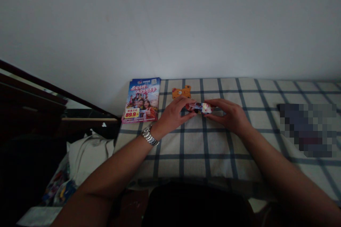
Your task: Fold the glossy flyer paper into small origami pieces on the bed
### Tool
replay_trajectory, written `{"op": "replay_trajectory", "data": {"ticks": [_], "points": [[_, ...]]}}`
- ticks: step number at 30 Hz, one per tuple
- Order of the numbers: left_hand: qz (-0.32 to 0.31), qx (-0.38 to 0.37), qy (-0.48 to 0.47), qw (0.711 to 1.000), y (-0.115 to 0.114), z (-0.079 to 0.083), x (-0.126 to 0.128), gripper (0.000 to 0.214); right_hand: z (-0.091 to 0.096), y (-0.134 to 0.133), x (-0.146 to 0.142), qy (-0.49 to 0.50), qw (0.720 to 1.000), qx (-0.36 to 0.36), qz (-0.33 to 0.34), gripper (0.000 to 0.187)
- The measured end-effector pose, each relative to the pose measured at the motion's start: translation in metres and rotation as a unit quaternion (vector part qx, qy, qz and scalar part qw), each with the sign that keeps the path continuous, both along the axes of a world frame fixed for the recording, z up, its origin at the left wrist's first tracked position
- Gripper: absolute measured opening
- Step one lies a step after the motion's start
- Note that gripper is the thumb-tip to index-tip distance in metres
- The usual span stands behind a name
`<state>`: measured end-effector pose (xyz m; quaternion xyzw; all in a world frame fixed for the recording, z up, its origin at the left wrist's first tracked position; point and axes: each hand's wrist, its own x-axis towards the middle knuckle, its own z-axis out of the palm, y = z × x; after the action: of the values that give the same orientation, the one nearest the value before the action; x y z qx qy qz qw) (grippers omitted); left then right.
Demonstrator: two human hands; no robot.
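Observation:
A small, narrow piece of colourful printed paper [199,108], apparently a folded leaflet, is held just over the checked cloth [197,142]. My left hand [177,113], with a metal watch [150,135] at its wrist, pinches the paper's left end between thumb and fingers. On the other end, my right hand [226,113] has a similar pinch. Just behind my left hand lies a flat orange bear-shaped piece [181,92], partly covered by the fingers. To the left rests a stack of glossy leaflets [142,99] printed in blue and red.
A white wall [186,25] rises behind the cloth-covered surface. On the right lies a dark, pixelated item [306,129]. Down at the left, beside the surface's edge, are a white bag [89,156] and a dark wooden rail [53,95].

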<state>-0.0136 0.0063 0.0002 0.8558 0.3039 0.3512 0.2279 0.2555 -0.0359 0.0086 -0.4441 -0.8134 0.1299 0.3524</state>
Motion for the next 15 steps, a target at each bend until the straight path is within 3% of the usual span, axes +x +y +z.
{"op": "replay_trajectory", "data": {"ticks": [5, 15], "points": [[-0.002, -0.012, 0.007, 1.000, -0.0026, 0.0035, 0.0007, 0.037, -0.0002, -0.0005, -0.0008, -0.011, 1.000, -0.016, 0.012, 0.056], [-0.022, 0.018, 0.026, 0.999, -0.0046, 0.0047, 0.0023, 0.042, -0.0008, -0.0019, -0.0033, -0.016, 0.999, -0.027, 0.035, 0.045]]}}
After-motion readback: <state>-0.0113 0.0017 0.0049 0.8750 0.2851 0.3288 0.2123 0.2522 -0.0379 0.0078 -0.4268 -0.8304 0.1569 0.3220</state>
